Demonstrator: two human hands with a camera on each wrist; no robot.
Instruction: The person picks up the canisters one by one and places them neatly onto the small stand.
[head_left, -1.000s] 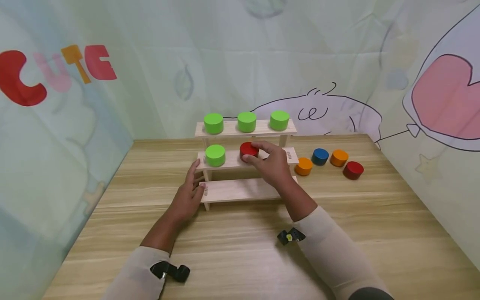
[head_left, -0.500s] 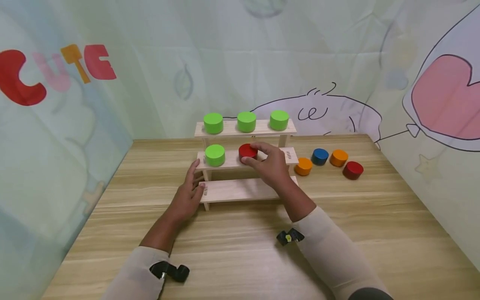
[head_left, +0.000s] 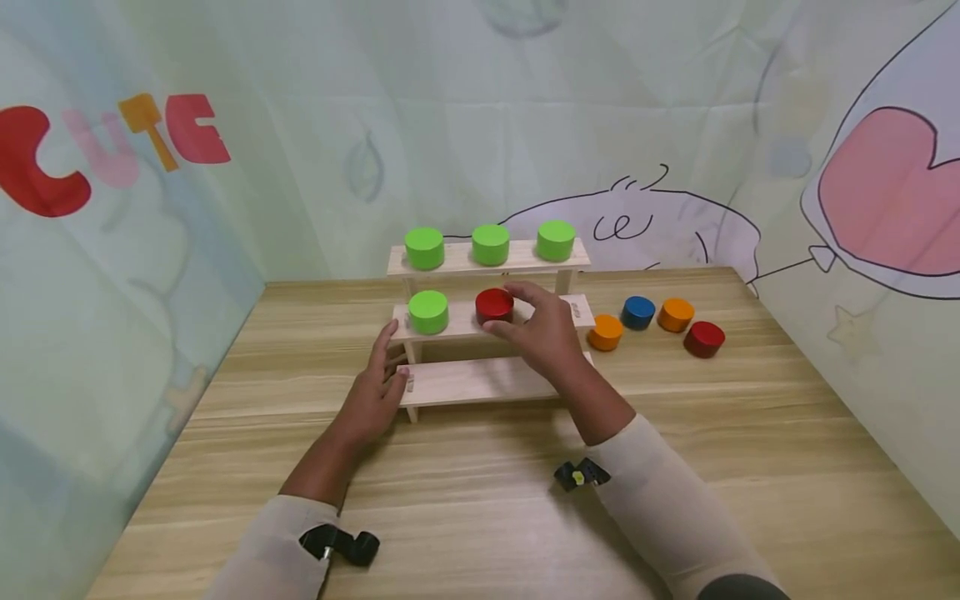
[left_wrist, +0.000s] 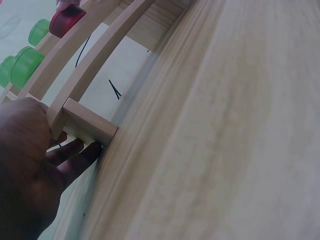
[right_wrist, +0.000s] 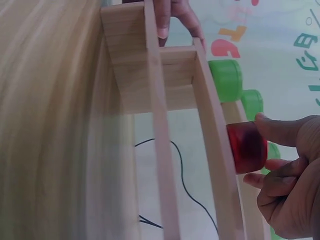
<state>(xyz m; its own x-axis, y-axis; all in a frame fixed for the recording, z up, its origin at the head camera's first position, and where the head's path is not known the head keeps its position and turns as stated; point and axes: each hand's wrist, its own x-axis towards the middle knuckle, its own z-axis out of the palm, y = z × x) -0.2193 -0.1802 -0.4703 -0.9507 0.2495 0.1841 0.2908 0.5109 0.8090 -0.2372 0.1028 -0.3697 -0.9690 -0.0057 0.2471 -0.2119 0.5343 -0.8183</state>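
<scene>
Pale wood makes up the three-step rack [head_left: 480, 381], which stands well back on the desk [head_left: 450, 492], nearer its back edge than its front and clear of both side edges. On the middle board [head_left: 582, 312], roughly halfway along, sits a red block [head_left: 494, 307], upright, with its flat face up. The person's right hand [head_left: 543, 329] comes at it from the right: thumb and forefinger curve round opposite sides of it, parted by about the block's own width. From where I stand they have hold of it, though how firmly I can't tell.

At the rack's left end is the left hand [head_left: 373, 392], its fingers spread and only slightly bent. They lie along the end panel [left_wrist: 90, 122], with the thumb touching the left end of the bottom board [head_left: 465, 385]; I see them resting against the wood rather than wrapped round it.

One green block [head_left: 428, 312] sits left of the red one on the same board, apart from it. Three green blocks [head_left: 490, 245] line the top board [head_left: 525, 262]. Between the rack's right end and the desk's right edge are an orange block [head_left: 605, 332], a blue block [head_left: 637, 312], a second orange block [head_left: 676, 315] and, closest to that edge, another red block [head_left: 704, 340].
</scene>
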